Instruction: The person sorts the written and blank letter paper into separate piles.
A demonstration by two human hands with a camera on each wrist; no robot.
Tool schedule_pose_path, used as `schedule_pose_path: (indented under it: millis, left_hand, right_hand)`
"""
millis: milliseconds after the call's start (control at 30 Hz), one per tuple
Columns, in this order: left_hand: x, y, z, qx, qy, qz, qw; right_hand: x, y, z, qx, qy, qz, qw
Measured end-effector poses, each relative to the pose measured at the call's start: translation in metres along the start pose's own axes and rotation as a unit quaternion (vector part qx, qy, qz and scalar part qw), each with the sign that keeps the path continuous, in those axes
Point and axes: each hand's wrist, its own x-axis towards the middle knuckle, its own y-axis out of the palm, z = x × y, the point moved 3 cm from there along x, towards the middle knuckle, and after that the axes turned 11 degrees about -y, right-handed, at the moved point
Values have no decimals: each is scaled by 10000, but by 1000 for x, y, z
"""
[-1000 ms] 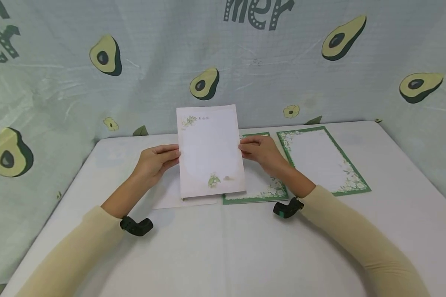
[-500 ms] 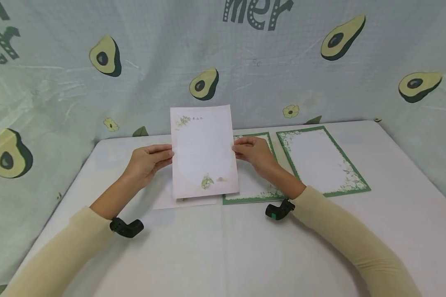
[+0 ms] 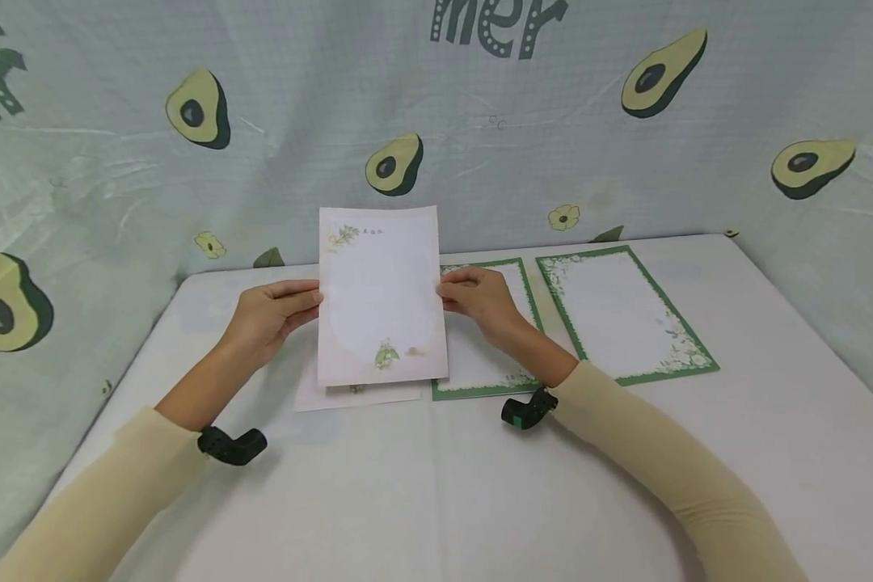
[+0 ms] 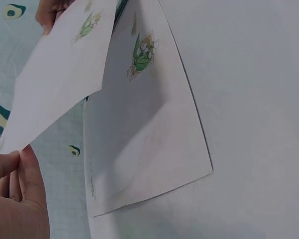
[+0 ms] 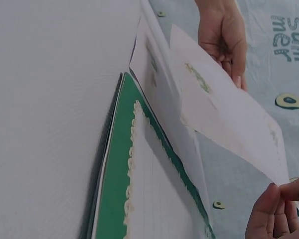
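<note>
A pale pink sheet of paper (image 3: 381, 299) with small green plant prints is held up above the table between both hands. My left hand (image 3: 272, 319) pinches its left edge, and my right hand (image 3: 483, 303) pinches its right edge. Below it lies a matching pink sheet (image 4: 154, 129), mostly covered by the raised one in the head view. In the left wrist view the raised sheet (image 4: 60, 84) stands tilted and apart from the one beneath. Under my right hand is a stack of green-bordered paper (image 3: 480, 392), partly hidden by the arm.
Another green-bordered sheet (image 3: 626, 315) lies farther right on the white table (image 3: 378, 485). Behind the table hangs a pale cloth (image 3: 509, 145) printed with avocados. A black wrist camera (image 3: 233, 446) sits on the left wrist, another camera (image 3: 529, 409) on the right.
Both hands have moved left together with the raised pink sheet. It now sits more over the matching sheet, and more of the green-bordered stack shows.
</note>
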Motion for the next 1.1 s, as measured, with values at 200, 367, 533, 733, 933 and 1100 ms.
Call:
schedule_pose_path:
  millis: [200, 367, 533, 733, 933, 1100]
  left_hand:
    - [1, -6, -1, -40, 13, 26, 10000]
    - [-2, -13, -1, -62, 3, -26, 10000]
    - [-4, -19, 0, -11, -19, -62, 10000]
    - [-7, -27, 4, 181, -34, -128, 9997]
    - [-6, -36, 10, 372, -62, -91, 9992]
    - [-4, -41, 14, 628, -36, -183, 9979]
  right_hand:
    - [1, 9, 1, -31, -4, 25, 10000]
    - [3, 14, 1, -23, 85, 44, 10000]
    - [3, 18, -2, 65, 103, 190, 9997]
    - [1, 28, -5, 151, 142, 449, 9988]
    - [-3, 35, -9, -56, 267, 566, 9980]
    - [-3, 39, -13, -226, 249, 681, 9971]
